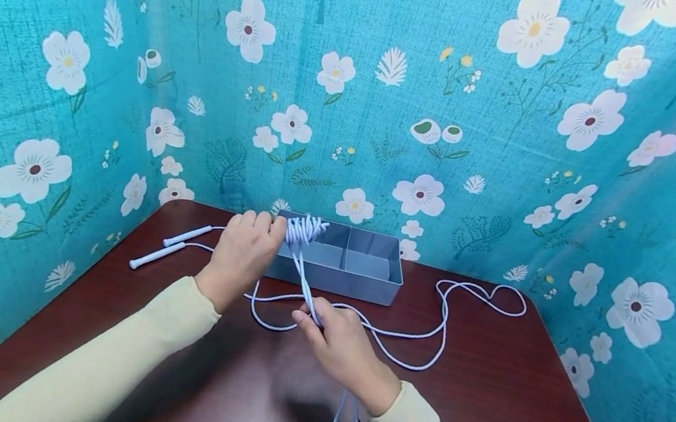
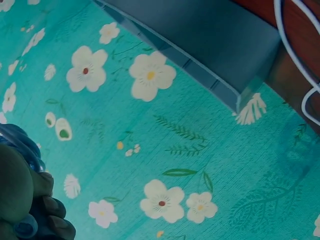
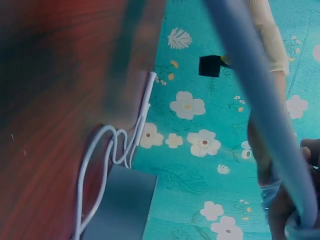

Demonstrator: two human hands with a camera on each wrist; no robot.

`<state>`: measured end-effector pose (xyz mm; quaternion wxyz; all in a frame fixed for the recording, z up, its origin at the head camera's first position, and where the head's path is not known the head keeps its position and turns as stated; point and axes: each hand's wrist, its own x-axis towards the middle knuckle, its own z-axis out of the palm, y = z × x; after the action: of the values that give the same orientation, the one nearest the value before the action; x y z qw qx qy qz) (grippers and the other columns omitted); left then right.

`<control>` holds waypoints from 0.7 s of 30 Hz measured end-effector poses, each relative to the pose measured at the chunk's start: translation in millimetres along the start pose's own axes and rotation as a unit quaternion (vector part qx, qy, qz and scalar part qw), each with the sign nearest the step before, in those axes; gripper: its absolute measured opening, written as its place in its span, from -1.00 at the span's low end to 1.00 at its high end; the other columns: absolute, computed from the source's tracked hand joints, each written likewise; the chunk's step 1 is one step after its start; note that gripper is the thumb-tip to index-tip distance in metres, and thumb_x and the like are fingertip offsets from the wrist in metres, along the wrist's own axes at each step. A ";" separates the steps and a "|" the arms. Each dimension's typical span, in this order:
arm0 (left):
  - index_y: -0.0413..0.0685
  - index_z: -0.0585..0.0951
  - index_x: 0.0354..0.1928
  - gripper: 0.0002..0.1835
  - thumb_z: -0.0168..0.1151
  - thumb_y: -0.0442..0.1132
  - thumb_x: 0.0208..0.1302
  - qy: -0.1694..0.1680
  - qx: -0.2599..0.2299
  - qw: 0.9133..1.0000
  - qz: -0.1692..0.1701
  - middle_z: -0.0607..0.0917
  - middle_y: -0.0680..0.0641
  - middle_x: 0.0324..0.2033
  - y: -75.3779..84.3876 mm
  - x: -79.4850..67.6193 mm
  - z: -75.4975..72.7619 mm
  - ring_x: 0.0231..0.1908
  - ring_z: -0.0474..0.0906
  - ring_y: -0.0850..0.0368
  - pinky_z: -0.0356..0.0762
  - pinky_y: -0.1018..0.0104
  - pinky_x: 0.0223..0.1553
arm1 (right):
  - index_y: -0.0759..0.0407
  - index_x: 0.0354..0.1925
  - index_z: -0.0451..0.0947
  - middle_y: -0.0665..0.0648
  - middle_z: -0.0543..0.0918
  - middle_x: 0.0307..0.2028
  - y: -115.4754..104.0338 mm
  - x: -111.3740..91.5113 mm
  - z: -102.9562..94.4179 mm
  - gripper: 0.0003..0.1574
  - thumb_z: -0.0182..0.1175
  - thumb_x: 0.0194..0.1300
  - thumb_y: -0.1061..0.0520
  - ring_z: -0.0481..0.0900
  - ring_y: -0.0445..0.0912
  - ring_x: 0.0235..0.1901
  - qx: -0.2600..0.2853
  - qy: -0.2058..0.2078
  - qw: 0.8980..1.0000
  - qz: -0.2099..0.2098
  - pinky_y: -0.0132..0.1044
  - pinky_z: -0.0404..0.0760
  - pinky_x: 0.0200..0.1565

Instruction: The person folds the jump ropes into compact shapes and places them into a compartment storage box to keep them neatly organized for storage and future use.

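A pale blue jump rope [image 1: 305,229] is wound into a thick coil at one end of my left hand [image 1: 245,245], whose fingers grip it above the table. Two strands run down from the coil to my right hand [image 1: 343,345], which holds them between thumb and curled fingers, lower and to the right. From below the right hand, a loop of rope hangs toward the front edge. The two jump rope handles [image 1: 157,256] lie on the table at the left. In the right wrist view, a strand of the rope [image 3: 265,100] crosses close to the camera.
A grey divided box [image 1: 366,288] stands at the back of the dark red table [image 1: 499,393], behind the hands. More rope [image 1: 410,366] lies in loose curves in front of the box and to its right. A flowered turquoise cloth [image 1: 347,135] hangs around the table.
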<state>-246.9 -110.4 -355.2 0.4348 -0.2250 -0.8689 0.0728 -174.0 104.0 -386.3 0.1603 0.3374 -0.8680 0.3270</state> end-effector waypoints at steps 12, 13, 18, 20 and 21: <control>-0.33 0.58 -0.06 -0.74 0.24 -0.36 0.21 -0.009 -0.014 0.998 0.053 0.56 -0.19 -0.46 11.4 -8.9 19.8 -0.52 0.39 -0.03 0.34 0.19 -0.57 | 0.12 -0.28 0.50 -0.14 0.23 -0.65 6.4 12.6 -21.2 -0.91 0.19 0.38 0.13 0.19 -0.30 -0.69 -0.018 0.044 0.997 -0.060 -0.44 0.27 -0.65; -0.33 0.58 -0.06 -0.74 0.22 -0.37 0.22 -0.008 -0.018 0.998 0.056 0.56 -0.19 -0.45 12.7 -9.8 20.8 -0.51 0.39 -0.03 0.33 0.19 -0.56 | 0.13 -0.29 0.50 -0.13 0.23 -0.64 7.8 14.0 -23.0 -0.90 0.18 0.39 0.13 0.19 -0.30 -0.69 -0.024 0.049 0.996 -0.066 -0.45 0.27 -0.65; -0.31 0.59 -0.06 -0.74 0.24 -0.37 0.20 0.008 -0.031 0.997 0.070 0.60 -0.19 -0.39 19.2 -12.5 25.0 -0.45 0.44 -0.04 0.33 0.18 -0.54 | 0.14 -0.29 0.53 -0.13 0.29 -0.62 13.1 21.6 -33.9 -0.89 0.18 0.38 0.13 0.25 -0.29 -0.66 -0.061 0.073 0.991 -0.092 -0.46 0.31 -0.60; -0.31 0.59 -0.06 -0.72 0.27 -0.35 0.19 0.010 -0.032 0.997 0.074 0.61 -0.20 -0.37 21.8 -13.9 26.1 -0.42 0.46 -0.05 0.34 0.18 -0.52 | 0.15 -0.29 0.55 -0.12 0.33 -0.62 14.9 24.8 -38.1 -0.90 0.20 0.37 0.14 0.28 -0.29 -0.65 -0.077 0.080 0.988 -0.104 -0.46 0.33 -0.59; -0.31 0.59 -0.06 -0.71 0.28 -0.34 0.18 0.009 -0.032 0.997 0.076 0.61 -0.20 -0.36 23.1 -14.9 26.5 -0.41 0.48 -0.05 0.35 0.18 -0.52 | 0.16 -0.29 0.55 -0.11 0.34 -0.62 16.3 26.4 -39.8 -0.90 0.21 0.36 0.15 0.28 -0.28 -0.66 -0.086 0.082 0.987 -0.111 -0.46 0.33 -0.59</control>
<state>-252.5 -94.7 -389.6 0.4287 -0.3050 -0.8470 0.0760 -201.9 127.2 -351.3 0.2943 0.3885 -0.8343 0.2577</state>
